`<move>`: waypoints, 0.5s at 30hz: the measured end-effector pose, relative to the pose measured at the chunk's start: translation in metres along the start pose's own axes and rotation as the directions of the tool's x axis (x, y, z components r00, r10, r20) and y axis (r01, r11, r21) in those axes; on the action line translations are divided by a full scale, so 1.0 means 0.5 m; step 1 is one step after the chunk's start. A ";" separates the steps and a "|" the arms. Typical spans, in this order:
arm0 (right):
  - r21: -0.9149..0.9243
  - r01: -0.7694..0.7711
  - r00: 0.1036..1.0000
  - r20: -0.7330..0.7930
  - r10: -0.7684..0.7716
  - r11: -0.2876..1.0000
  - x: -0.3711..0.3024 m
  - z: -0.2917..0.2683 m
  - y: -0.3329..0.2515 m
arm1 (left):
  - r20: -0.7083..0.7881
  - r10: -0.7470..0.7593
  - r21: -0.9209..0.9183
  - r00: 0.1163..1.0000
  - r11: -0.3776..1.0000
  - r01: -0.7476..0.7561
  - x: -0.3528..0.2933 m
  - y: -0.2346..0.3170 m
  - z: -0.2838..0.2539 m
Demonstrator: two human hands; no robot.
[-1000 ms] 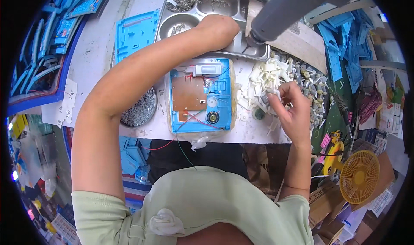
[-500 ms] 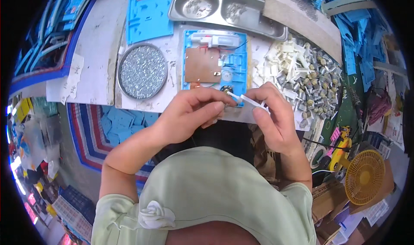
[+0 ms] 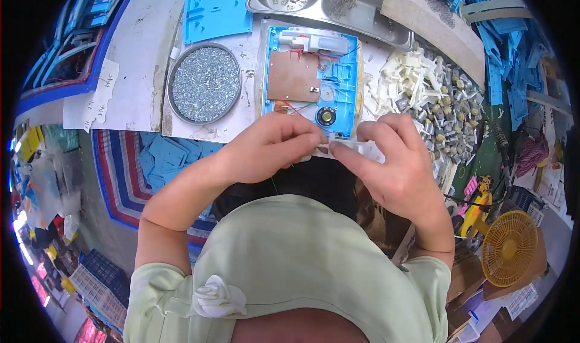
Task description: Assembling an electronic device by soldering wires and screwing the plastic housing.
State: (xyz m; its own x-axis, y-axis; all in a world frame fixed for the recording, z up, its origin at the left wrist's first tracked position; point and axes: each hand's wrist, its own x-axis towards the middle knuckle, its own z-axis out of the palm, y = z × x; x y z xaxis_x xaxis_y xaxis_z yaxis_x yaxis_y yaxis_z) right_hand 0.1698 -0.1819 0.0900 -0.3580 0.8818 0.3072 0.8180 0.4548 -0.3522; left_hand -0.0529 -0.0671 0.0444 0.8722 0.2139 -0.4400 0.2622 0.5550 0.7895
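Note:
Close together at the table's near edge, my left hand (image 3: 269, 146) and my right hand (image 3: 393, 161) both pinch a small white plastic piece (image 3: 373, 152), partly hidden by the fingers. What exactly the left fingertips grip on it is too small to make out. Just beyond them lies an open blue plastic casing (image 3: 345, 62). It holds a brown circuit board (image 3: 293, 80), a white plastic mechanism (image 3: 314, 42) along its far side, thin coloured wires and a round black speaker (image 3: 326, 116) at its near right corner.
Left of the casing stands a round dish (image 3: 204, 83) of small screws. A steel compartment tray (image 3: 362, 19) with springs sits at the back. White plastic parts (image 3: 402, 80) and metal pieces (image 3: 450, 110) are heaped at right. A yellow fan (image 3: 509, 249) stands lower right.
My right hand has turned and brought its white piece against my left fingertips. The view has shifted, so the table contents appear slightly higher and farther right; the speaker now shows fully.

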 end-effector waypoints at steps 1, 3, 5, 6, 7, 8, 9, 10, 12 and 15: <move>0.009 0.008 0.999 -0.034 -0.008 1.000 -0.005 0.002 0.004 | 0.056 -0.054 -0.015 0.997 0.998 0.055 0.006 0.004 -0.002; 0.023 0.028 0.994 -0.103 -0.026 0.999 -0.022 0.014 0.017 | 0.123 -0.139 0.004 0.983 0.990 0.140 0.015 0.033 -0.009; 0.232 0.017 0.987 -0.159 0.021 0.973 -0.043 0.025 0.041 | 0.152 -0.203 0.067 0.967 0.978 0.195 0.024 0.094 -0.023; 0.337 0.019 0.982 -0.185 0.047 0.941 -0.053 0.034 0.047 | 0.033 0.083 0.388 0.996 0.917 -0.090 0.047 0.096 -0.029; 0.536 -0.032 0.961 -0.217 0.174 0.844 -0.065 0.051 0.045 | 0.028 0.387 0.677 0.922 0.671 -0.302 0.085 0.091 -0.030; 0.710 -0.060 0.927 -0.221 0.302 0.701 -0.078 0.072 0.039 | 0.126 0.640 0.871 0.758 0.294 -0.393 0.120 0.085 -0.029; 0.857 -0.049 0.888 -0.198 0.415 0.514 -0.083 0.091 0.038 | 0.163 0.620 0.942 0.768 0.135 -0.308 0.142 0.078 -0.028; 0.879 -0.017 0.883 -0.210 0.420 0.476 -0.087 0.099 0.036 | 0.201 0.594 0.973 0.779 -0.029 -0.229 0.165 0.068 -0.027; 0.917 0.050 0.871 -0.234 0.431 0.396 -0.096 0.109 0.033 | 0.232 0.559 0.971 0.796 -0.175 -0.160 0.186 0.057 -0.032; 0.955 0.127 0.842 -0.247 0.480 0.269 -0.112 0.116 0.033 | 0.196 0.569 0.977 0.799 -0.046 -0.207 0.189 0.057 -0.037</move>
State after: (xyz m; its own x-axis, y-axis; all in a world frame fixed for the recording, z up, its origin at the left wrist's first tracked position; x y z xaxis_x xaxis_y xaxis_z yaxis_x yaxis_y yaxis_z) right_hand 0.1770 -0.2163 0.0157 0.2026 0.9295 0.3082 -0.2549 0.3540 -0.8999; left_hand 0.0293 -0.0163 0.0177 0.9265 0.3296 0.1817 0.2115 -0.8553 0.4730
